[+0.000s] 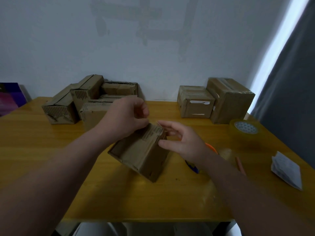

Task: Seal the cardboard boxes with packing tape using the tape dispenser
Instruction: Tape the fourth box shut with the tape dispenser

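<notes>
Small box sits tilted on the tabletop, middle of the frame. Left hand is curled at its far top edge, can't tell if it's pinching anything. Right hand is loose and spread, thumb against the box's right side. Tape roll sits off at middle right.

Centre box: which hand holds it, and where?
The left hand pinches the centre box at its far top edge; the right hand, fingers relaxed, only touches its right side.
</notes>
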